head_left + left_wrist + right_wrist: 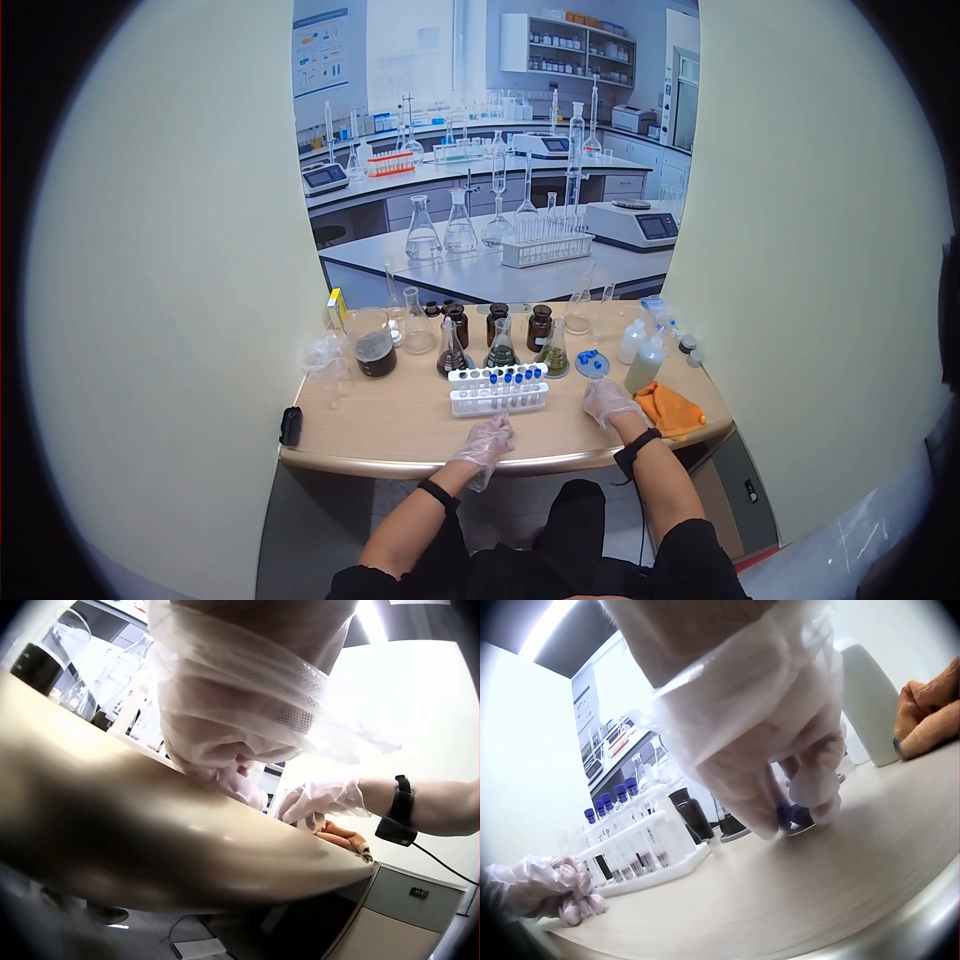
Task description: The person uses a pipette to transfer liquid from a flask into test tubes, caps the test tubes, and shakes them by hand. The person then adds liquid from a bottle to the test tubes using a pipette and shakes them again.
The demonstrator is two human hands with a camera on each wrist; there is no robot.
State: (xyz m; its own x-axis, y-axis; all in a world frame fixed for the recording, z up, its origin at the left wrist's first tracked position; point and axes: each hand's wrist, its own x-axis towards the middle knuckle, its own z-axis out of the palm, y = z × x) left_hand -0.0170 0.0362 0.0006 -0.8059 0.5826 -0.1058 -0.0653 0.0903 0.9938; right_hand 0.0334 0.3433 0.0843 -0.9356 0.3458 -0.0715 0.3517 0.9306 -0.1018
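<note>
My gloved right hand (612, 402) is low over the table at the near edge of a glass dish (592, 364) with several blue stoppers (588, 358). In the right wrist view, blue stoppers (798, 816) show between its bent thumb and fingers; I cannot tell whether one is pinched. My gloved left hand (487, 442) rests at the table's front, before a white test tube rack (498, 401), its fingers loosely curled with nothing visible in them. Several tubes in the rack wear blue stoppers (619, 793); some have liquid at the bottom.
Behind the rack stand flasks (501, 356) with dark or greenish contents and brown bottles (540, 330). A beaker (375, 352) of dark liquid is at left. An orange cloth (672, 408) and plastic bottles (646, 366) are at right. A black object (291, 426) lies at the left edge.
</note>
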